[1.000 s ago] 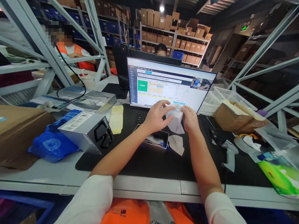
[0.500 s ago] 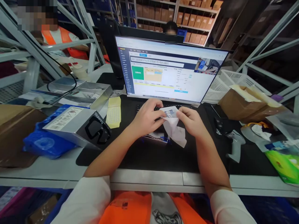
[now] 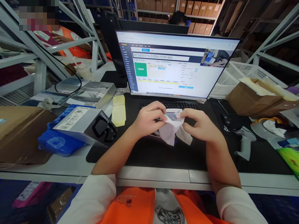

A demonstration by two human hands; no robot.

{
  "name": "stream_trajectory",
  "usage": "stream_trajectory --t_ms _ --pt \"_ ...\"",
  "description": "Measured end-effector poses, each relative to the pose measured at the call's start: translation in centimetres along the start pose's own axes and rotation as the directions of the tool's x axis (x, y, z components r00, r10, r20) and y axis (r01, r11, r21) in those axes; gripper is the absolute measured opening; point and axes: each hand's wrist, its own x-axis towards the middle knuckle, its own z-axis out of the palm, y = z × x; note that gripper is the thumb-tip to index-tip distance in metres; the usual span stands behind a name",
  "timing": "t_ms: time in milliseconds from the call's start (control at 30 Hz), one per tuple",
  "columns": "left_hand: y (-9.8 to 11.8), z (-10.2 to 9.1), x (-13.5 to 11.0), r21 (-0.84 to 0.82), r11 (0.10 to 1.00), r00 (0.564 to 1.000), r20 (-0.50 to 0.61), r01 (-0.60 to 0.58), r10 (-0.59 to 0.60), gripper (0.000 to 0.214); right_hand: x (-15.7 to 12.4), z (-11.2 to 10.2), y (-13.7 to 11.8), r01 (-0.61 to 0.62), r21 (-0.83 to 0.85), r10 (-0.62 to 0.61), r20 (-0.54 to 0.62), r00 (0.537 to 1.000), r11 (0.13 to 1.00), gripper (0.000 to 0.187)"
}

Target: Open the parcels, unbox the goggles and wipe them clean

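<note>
at frame centre i see the left hand (image 3: 149,119) and right hand (image 3: 198,126) both pinching a small clear packet (image 3: 173,116) wrapped in white cloth (image 3: 169,132), raised above the black mat (image 3: 149,152) below the monitor (image 3: 173,65), probably for wiping.

Keyboard (image 3: 171,105) before monitor (image 3: 173,65), boxed goggles (image 3: 86,126) left, scanner (image 3: 245,141) right, all on mat (image 3: 149,152)

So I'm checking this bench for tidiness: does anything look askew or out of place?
Yes. The silver box lies tilted, propped on a blue bag instead of flat on the desk. Both hands, left and right, hold a small white packet above the black mat. Nothing looks spilled or damaged.
</note>
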Motion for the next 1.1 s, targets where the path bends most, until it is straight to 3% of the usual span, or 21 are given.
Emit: stream_trajectory --t_ms 133,233,267,333,400,433,533,600,667,767,833,1000,1100 --pt "0.4 -0.7 0.2 -0.151 0.988 0.999 0.003 -0.042 0.043 0.018 0.2 0.3 -0.3 0.048 -0.047 -0.043 0.104 0.994 0.998 0.014" --pt "1.1 -1.7 0.4 -0.25 0.965 0.984 0.173 0.083 -0.04 0.017 0.3 0.3 -0.4 0.03 -0.065 -0.024 0.091 0.996 0.997 0.016" --pt "1.3 -2.0 0.4 -0.234 0.958 0.959 0.266 0.164 -0.1 0.015 0.3 0.3 -0.4 0.024 -0.067 -0.019 0.071 0.997 0.997 0.014" --pt "1.7 -2.7 0.4 -0.132 0.936 0.865 0.441 0.326 -0.239 0.007 0.3 0.3 -0.4 0.021 -0.078 -0.018 0.028 0.999 0.997 0.011" --pt "1.9 -3.2 0.4 -0.032 0.907 0.771 0.54 0.419 -0.337 0.011 0.2 0.3 -0.3 0.032 -0.091 -0.033 -0.013 0.999 0.995 0.012" --pt "1.9 -3.3 0.4 -0.01 0.898 0.749 0.556 0.439 -0.36 0.019 0.1 0.4 -0.3 0.038 -0.096 -0.041 -0.026 0.999 0.995 0.014" --pt "1.9 -3.1 0.2 -0.033 0.893 0.777 0.507 0.449 -0.372 0.031 0.0 0.4 -0.6 0.038 -0.1 -0.037 0.005 0.999 0.994 0.013" --pt "1.8 -2.6 0.0 -0.071 0.899 0.817 0.453 0.433 -0.357 0.031 0.0 0.3 -0.9 0.012 -0.056 -0.005 0.11 0.994 0.998 0.008" --pt "1.8 -2.2 -0.1 -0.109 0.911 0.851 0.413 0.399 -0.324 0.031 -0.1 0.1 -1.1 -0.056 0.024 0.047 0.269 0.962 0.998 0.005" --pt "1.9 -1.9 0.0 -0.14 0.932 0.887 0.38 0.335 -0.262 0.029 -0.2 -0.3 -1.1 -0.206 0.105 0.14 0.437 0.888 0.973 0.02" --pt "1.9 -2.1 0.1 -0.133 0.942 0.886 0.401 0.309 -0.234 0.03 -0.3 -0.4 -1.0 -0.267 0.112 0.197 0.423 0.885 0.957 0.02" --pt "2.1 -2.8 0.3 -0.126 0.927 0.819 0.52 0.354 -0.242 0.033 -0.4 -0.3 -1.1 -0.253 -0.014 0.252 0.153 0.956 0.967 0.02" --pt "1.9 -2.5 0.3 -0.175 0.923 0.849 0.479 0.342 -0.224 0.027 -0.5 -0.6 -1.4 -0.22 -0.045 0.224 0.142 0.964 0.974 0.025"
